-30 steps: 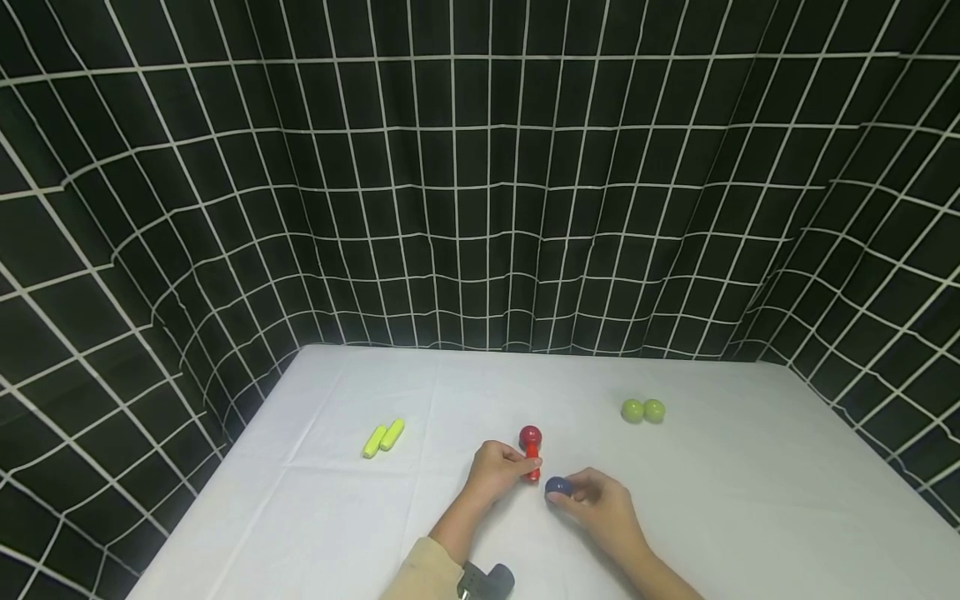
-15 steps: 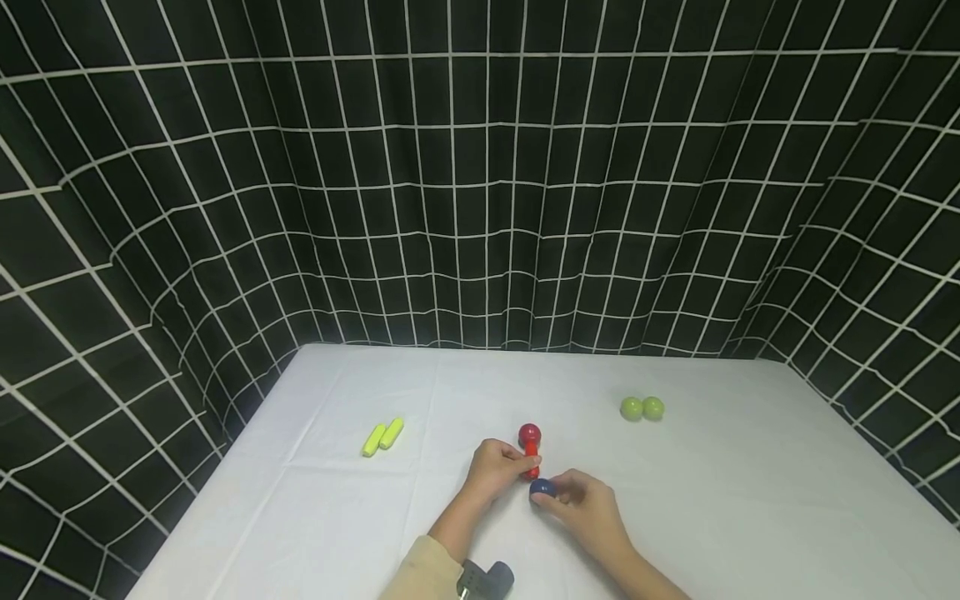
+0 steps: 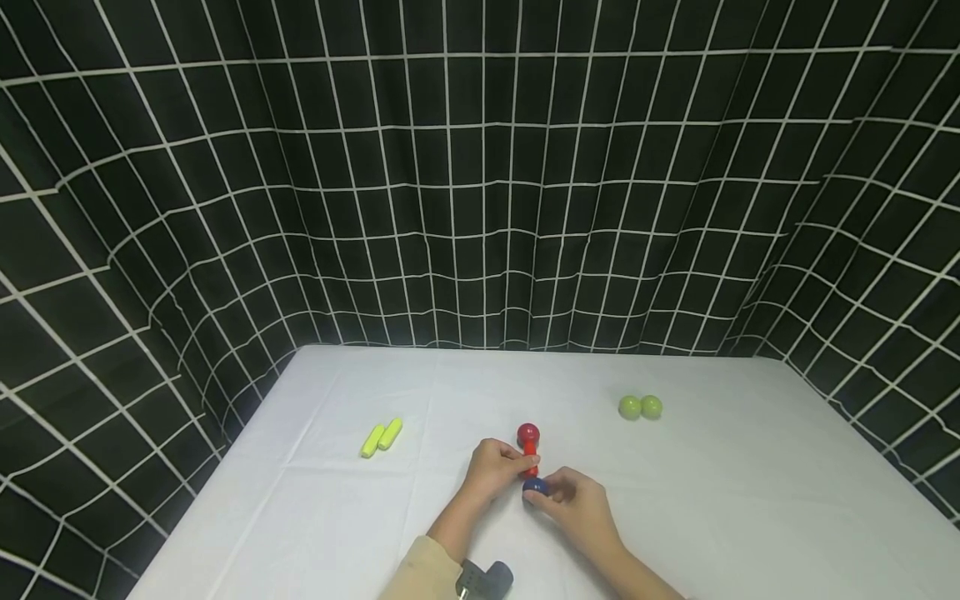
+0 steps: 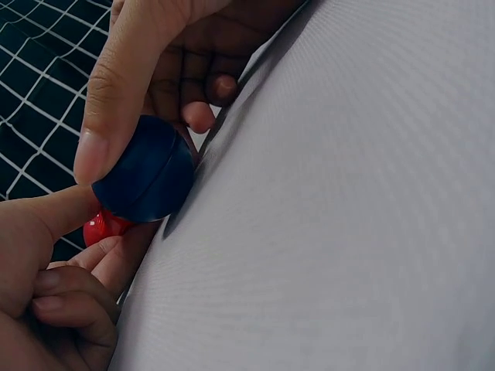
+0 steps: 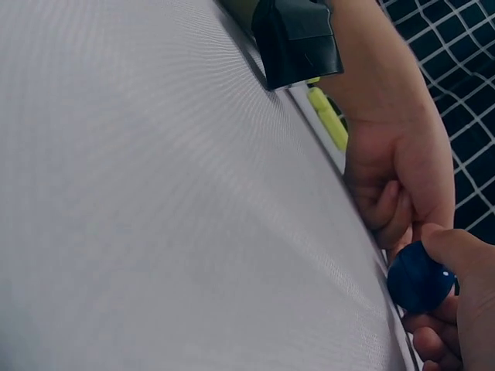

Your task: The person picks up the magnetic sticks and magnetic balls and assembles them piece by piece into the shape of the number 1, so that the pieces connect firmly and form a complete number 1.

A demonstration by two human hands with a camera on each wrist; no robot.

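Near the middle of the white table, my left hand (image 3: 491, 468) pinches a short red stick (image 3: 530, 448) between thumb and fingers. A red ball (image 3: 528, 433) sits against the stick's far end. With thumb and fingers, my right hand (image 3: 583, 510) holds a dark blue ball (image 3: 536, 487) close to the stick's near end. In the left wrist view the blue ball (image 4: 147, 171) partly covers a red piece (image 4: 106, 227), so whether they touch is hidden. The right wrist view has the blue ball (image 5: 420, 280) at the table surface, under the right thumb.
Two yellow sticks (image 3: 381, 437) lie side by side on the left of the table. Two green balls (image 3: 641, 407) stand together at the back right. A dark curtain with white grid lines (image 3: 480, 208) hangs around the table (image 3: 315, 517). A device (image 3: 486, 580) is on the left wrist.
My right hand has moved left with the blue ball, bringing it to the near end of the red stick. The left hand and the red pieces have stayed in place.
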